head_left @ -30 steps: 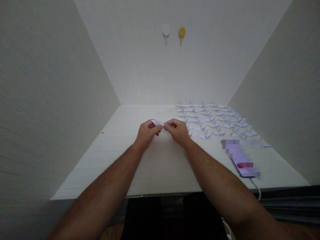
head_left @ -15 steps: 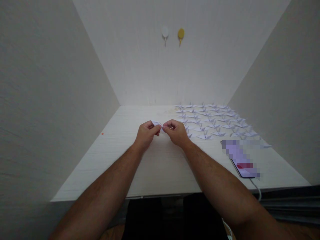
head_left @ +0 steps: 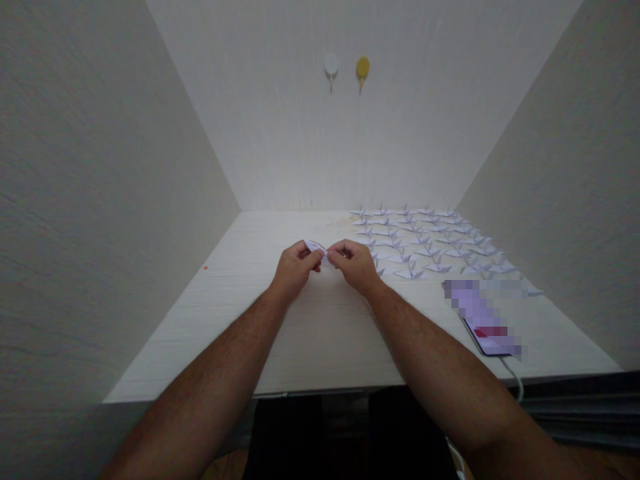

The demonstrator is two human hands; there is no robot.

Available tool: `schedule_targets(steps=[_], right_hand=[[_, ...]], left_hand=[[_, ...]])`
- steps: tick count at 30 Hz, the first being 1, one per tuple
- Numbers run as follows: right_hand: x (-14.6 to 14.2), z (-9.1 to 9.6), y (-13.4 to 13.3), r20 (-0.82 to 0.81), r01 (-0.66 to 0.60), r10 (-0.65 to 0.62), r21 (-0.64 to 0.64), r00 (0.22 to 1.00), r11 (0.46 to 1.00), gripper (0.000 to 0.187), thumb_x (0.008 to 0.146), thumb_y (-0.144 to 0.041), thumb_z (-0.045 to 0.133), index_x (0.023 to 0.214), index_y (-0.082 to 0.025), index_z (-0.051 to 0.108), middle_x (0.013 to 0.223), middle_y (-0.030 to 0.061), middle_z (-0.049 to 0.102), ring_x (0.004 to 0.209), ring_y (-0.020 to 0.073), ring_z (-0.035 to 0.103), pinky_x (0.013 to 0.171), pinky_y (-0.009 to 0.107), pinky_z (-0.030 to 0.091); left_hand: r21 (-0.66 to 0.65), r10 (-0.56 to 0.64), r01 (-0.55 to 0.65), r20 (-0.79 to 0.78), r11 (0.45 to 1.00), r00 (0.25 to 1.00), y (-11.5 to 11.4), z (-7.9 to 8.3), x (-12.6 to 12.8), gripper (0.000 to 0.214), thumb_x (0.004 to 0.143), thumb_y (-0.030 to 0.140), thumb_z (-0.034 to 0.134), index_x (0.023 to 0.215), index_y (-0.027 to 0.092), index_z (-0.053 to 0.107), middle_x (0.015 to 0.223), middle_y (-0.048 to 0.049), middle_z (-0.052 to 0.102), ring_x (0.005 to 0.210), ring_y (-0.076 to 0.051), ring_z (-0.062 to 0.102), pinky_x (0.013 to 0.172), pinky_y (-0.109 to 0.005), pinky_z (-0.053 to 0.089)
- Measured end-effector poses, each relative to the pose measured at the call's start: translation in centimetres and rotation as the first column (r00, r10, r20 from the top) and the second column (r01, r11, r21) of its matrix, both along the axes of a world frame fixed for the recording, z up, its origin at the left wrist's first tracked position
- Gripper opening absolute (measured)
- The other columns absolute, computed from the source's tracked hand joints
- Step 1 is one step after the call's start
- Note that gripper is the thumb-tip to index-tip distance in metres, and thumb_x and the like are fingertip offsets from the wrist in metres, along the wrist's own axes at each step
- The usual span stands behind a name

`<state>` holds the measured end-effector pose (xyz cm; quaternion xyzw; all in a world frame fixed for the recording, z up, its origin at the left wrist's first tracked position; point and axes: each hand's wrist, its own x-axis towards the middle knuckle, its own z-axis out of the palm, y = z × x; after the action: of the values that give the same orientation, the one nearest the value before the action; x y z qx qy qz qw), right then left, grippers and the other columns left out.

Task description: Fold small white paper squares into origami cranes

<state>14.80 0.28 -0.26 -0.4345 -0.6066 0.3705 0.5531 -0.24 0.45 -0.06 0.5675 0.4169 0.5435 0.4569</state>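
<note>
My left hand point(head_left: 295, 270) and my right hand point(head_left: 356, 265) meet over the middle of the white desk point(head_left: 320, 320). Both pinch one small piece of folded white paper point(head_left: 318, 249) between fingertips and thumbs, held just above the desk top. The fingers of both hands are curled closed around it. Most of the paper is hidden by the fingers. To the right of my right hand, several folded paper cranes point(head_left: 425, 240) stand in rows on the desk.
A phone point(head_left: 487, 320) with a white cable point(head_left: 513, 380) lies at the desk's front right. Walls close in the desk on the left, back and right. Two hooks, white point(head_left: 331, 67) and yellow point(head_left: 363, 68), hang on the back wall. A small red speck point(head_left: 205, 268) marks the desk's left side.
The hands stay together on the paper with only slight finger movement. The view has shifted a little.
</note>
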Motion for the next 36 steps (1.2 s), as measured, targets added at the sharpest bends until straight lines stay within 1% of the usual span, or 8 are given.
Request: schedule_targets(steps=[3, 7, 10, 13, 19, 27, 31, 36], right_hand=[[0.1, -0.02, 0.16, -0.077, -0.042, 0.039, -0.043, 0.996, 0.998, 0.016, 0.07, -0.033, 0.068, 0.072, -0.017, 0.067, 0.062, -0.0009, 0.063, 0.056, 0.011, 0.054, 0.056, 0.025, 0.045], [0.16, 0.03, 0.15, -0.18, -0.122, 0.1, -0.113, 0.979, 0.986, 0.018, 0.066, -0.033, 0.073, 0.072, -0.018, 0.066, 0.062, -0.0014, 0.064, 0.055, 0.0107, 0.055, 0.056, 0.025, 0.046], [0.13, 0.12, 0.05, -0.232, -0.169, 0.136, -0.127, 0.963, 0.977, 0.019, 0.064, -0.033, 0.076, 0.072, -0.018, 0.066, 0.063, -0.0011, 0.065, 0.056, 0.0106, 0.055, 0.057, 0.026, 0.047], [0.1, 0.21, -0.04, -0.247, -0.172, 0.138, -0.122, 0.959, 0.977, 0.02, 0.063, -0.032, 0.077, 0.071, -0.018, 0.066, 0.063, -0.0012, 0.065, 0.056, 0.0102, 0.055, 0.056, 0.025, 0.046], [0.1, 0.12, -0.05, -0.189, -0.137, 0.115, -0.104, 0.975, 0.985, 0.02, 0.064, -0.033, 0.076, 0.072, -0.017, 0.066, 0.061, -0.0013, 0.063, 0.056, 0.0107, 0.054, 0.055, 0.025, 0.043], [0.01, 0.06, 0.02, -0.074, -0.038, 0.033, -0.069, 0.997, 0.997, 0.019, 0.066, -0.034, 0.073, 0.071, -0.016, 0.066, 0.063, 0.0005, 0.065, 0.057, 0.0113, 0.055, 0.057, 0.025, 0.045], [-0.06, 0.31, -0.22, -0.017, 0.009, -0.01, -0.053, 1.0, 0.999, 0.019, 0.066, -0.034, 0.072, 0.07, -0.017, 0.065, 0.064, 0.001, 0.066, 0.057, 0.0115, 0.056, 0.056, 0.025, 0.045], [-0.07, 0.28, -0.23, -0.021, -0.029, 0.028, -0.05, 0.999, 0.998, 0.02, 0.067, -0.035, 0.073, 0.071, -0.017, 0.066, 0.062, 0.0002, 0.065, 0.057, 0.0115, 0.056, 0.055, 0.025, 0.045]], left_hand=[[0.012, -0.035, 0.035, 0.041, 0.999, 0.999, -0.04, -0.01, -0.01, 0.018, 0.074, 0.03, 0.07, 0.08, 0.014, 0.066, 0.065, 0.0, 0.061, 0.056, -0.011, 0.053, 0.055, -0.025, 0.044], [0.009, -0.055, 0.055, 0.056, 0.998, 0.997, 0.05, -0.22, -0.12, 0.019, 0.075, 0.032, 0.072, 0.081, 0.014, 0.065, 0.064, 0.0006, 0.06, 0.056, -0.01, 0.053, 0.055, -0.025, 0.044], [0.014, -0.066, 0.065, 0.061, 0.998, 0.996, 0.17, -0.38, -0.23, 0.021, 0.075, 0.033, 0.072, 0.081, 0.015, 0.066, 0.065, 0.0002, 0.061, 0.056, -0.01, 0.053, 0.056, -0.025, 0.044], [0.019, -0.077, 0.076, 0.055, 0.997, 0.995, 0.24, -0.48, -0.32, 0.022, 0.076, 0.035, 0.072, 0.082, 0.015, 0.066, 0.064, 0.0, 0.061, 0.056, -0.01, 0.054, 0.056, -0.025, 0.044], [0.007, -0.08, 0.08, 0.059, 0.997, 0.995, 0.2, -0.49, -0.3, 0.022, 0.075, 0.035, 0.072, 0.082, 0.015, 0.067, 0.063, 0.0001, 0.061, 0.056, -0.011, 0.054, 0.057, -0.025, 0.045], [-0.01, -0.064, 0.064, 0.063, 0.998, 0.996, 0.11, -0.38, -0.1, 0.021, 0.075, 0.034, 0.071, 0.082, 0.014, 0.066, 0.062, 0.0003, 0.06, 0.056, -0.011, 0.053, 0.057, -0.025, 0.044], [0.014, -0.045, 0.044, 0.092, 0.999, 0.995, 0.09, -0.29, 0.05, 0.021, 0.073, 0.031, 0.072, 0.085, 0.016, 0.064, 0.061, 0.0016, 0.059, 0.056, -0.011, 0.054, 0.056, -0.025, 0.044], [0.023, -0.055, 0.053, 0.058, 0.998, 0.997, 0.01, -0.19, 0.0, 0.019, 0.073, 0.032, 0.072, 0.08, 0.016, 0.064, 0.066, 0.0002, 0.061, 0.058, -0.011, 0.055, 0.057, -0.025, 0.045]])
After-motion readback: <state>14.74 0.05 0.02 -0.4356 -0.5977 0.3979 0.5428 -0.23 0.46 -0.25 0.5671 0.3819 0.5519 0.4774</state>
